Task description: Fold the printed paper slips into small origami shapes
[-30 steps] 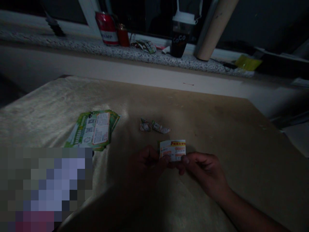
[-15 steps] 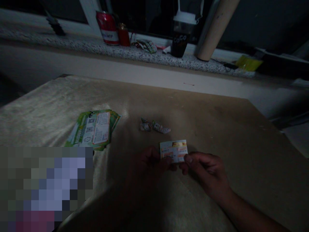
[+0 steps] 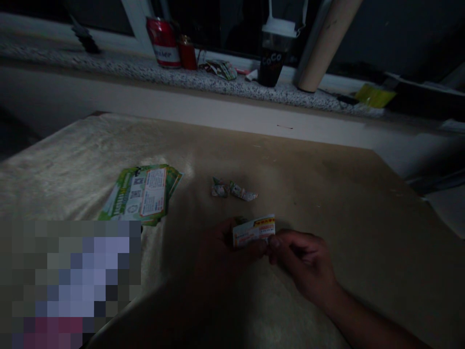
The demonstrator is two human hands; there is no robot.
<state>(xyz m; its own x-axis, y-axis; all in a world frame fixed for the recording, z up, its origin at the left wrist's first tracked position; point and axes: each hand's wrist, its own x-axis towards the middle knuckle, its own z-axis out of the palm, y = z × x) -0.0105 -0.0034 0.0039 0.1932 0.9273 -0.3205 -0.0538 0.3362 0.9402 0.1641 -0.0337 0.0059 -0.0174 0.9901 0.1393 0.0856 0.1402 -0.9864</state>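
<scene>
Between my two hands is a small folded paper leaflet [image 3: 254, 229], white with orange and yellow print, tilted above the table. My left hand [image 3: 228, 252] is in dark shadow and pinches its left and lower edge. Thumb and fingers of my right hand [image 3: 305, 257] close on its lower right corner. Beyond the leaflet, two small folded or crumpled printed papers [image 3: 220, 188] lie on the table. Off to the left rests a fanned stack of green printed leaflets [image 3: 141, 194].
A brown covering lies over the table [image 3: 345, 218]. Along the granite windowsill [image 3: 119, 70] stand a red can [image 3: 164, 43], a small red jar [image 3: 187, 52], a dark lidded cup [image 3: 271, 58] and a cardboard tube [image 3: 327, 48]. A pixelated patch hides the lower left.
The leaflet has shifted slightly left and tipped, so its face looks narrower. My right hand has moved a little left along with it.
</scene>
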